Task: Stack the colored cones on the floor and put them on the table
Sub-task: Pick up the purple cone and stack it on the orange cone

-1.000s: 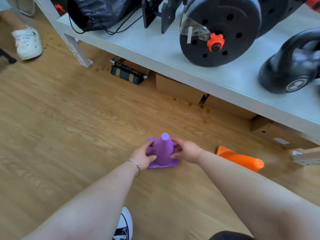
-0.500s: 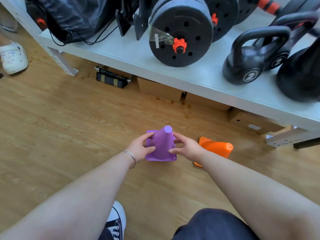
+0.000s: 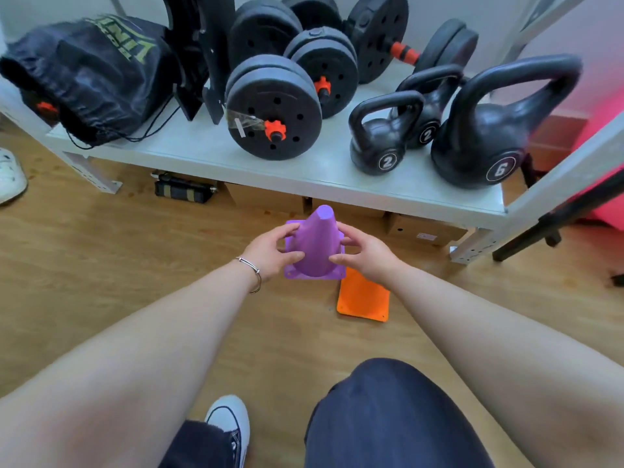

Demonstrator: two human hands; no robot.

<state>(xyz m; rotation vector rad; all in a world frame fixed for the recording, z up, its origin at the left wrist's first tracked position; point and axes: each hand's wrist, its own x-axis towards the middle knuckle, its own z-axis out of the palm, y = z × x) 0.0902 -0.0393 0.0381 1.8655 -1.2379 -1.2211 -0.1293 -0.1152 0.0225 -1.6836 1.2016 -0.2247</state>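
A purple cone [image 3: 316, 246] is held upright above the wooden floor, just in front of the low white table [image 3: 337, 179]. My left hand [image 3: 273, 253] grips its left side and my right hand [image 3: 366, 253] grips its right side. An orange cone [image 3: 364, 298] lies on its side on the floor below my right hand; only its square base shows, the rest is hidden by my right hand and the purple cone.
The table carries a black drawstring bag [image 3: 87, 72], dumbbells with black plates [image 3: 273, 108] and three black kettlebells [image 3: 385, 133]. Cardboard boxes [image 3: 422, 228] sit under it. A white table leg [image 3: 472, 246] and a black stand leg [image 3: 553, 217] are at right. My shoe [image 3: 229, 423] is near.
Both hands have lifted the purple cone off the floor and toward the table. The view has risen and now takes in the whole tabletop; the orange cone now sits below my right hand.
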